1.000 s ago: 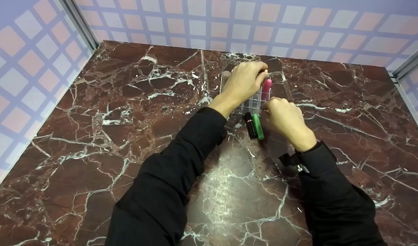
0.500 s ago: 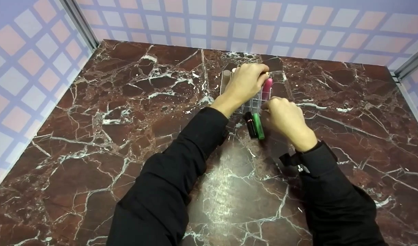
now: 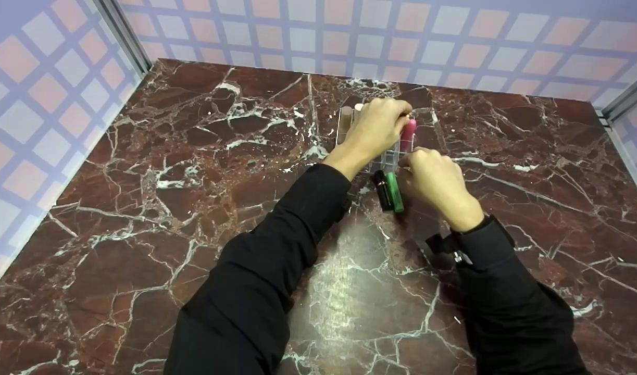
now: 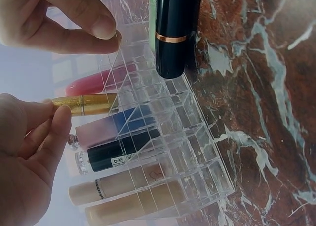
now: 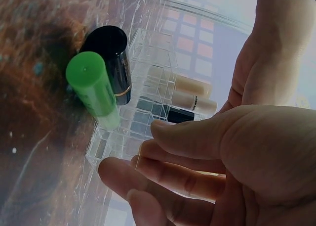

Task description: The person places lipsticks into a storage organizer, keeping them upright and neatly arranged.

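Observation:
A clear acrylic organizer (image 3: 387,156) (image 4: 197,152) stands on the marble table (image 3: 193,182). My left hand (image 3: 373,130) (image 4: 24,152) reaches over it and pinches a gold glitter tube (image 4: 86,104) that sits in a slot next to a pink tube (image 3: 407,134) (image 4: 94,84). My right hand (image 3: 435,179) (image 5: 222,161) pinches the organizer's near wall with thumb and forefinger. A black lipstick (image 3: 382,190) (image 4: 175,28) (image 5: 111,53) and a green tube (image 3: 395,192) (image 5: 94,92) lie side by side against the organizer's front.
More slots hold a blue-and-pink bottle (image 4: 113,127), a dark tube (image 4: 123,149) and two beige tubes (image 4: 123,184). Checkered walls (image 3: 63,78) enclose the table on the left, back and right. Bare marble spreads left and right of the organizer.
My left hand has sunk slightly toward the organizer with the gold tube. The right hand and the lying tubes have not moved.

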`<state>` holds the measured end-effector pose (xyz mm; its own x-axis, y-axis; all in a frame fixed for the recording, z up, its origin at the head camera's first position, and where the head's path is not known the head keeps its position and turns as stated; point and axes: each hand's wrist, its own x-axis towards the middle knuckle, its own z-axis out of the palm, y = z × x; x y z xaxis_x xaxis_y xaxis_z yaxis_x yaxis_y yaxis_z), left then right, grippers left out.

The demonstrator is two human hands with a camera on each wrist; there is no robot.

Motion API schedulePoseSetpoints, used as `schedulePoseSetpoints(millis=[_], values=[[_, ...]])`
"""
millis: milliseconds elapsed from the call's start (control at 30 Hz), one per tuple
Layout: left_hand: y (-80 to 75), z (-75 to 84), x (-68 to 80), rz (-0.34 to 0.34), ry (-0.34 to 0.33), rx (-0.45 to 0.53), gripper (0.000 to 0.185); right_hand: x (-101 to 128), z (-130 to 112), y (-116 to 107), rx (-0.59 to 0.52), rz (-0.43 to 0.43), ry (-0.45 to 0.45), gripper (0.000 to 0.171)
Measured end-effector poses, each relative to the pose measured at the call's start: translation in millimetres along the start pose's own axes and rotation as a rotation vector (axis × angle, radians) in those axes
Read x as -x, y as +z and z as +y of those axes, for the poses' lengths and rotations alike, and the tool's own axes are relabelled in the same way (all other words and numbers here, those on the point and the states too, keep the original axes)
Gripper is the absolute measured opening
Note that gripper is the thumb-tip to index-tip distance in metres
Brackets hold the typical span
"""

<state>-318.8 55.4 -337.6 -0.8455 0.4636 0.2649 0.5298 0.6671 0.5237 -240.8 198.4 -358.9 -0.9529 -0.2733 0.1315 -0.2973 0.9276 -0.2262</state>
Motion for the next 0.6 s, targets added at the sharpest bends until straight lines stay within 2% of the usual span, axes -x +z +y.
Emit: schedulePoseSetpoints(millis=[200, 600], values=[[1.8, -1.6, 0.3, -0.019, -0.037, 0.012, 0.022, 0.0, -0.1, 0.4, -0.006, 0.003, 0.001, 0.012], [2.4, -1.0, 0.9, -0.022, -0.1, -0.038, 0.025, -0.3, -0.3, -1.2, -0.01, -0.014, 0.004, 0.012]])
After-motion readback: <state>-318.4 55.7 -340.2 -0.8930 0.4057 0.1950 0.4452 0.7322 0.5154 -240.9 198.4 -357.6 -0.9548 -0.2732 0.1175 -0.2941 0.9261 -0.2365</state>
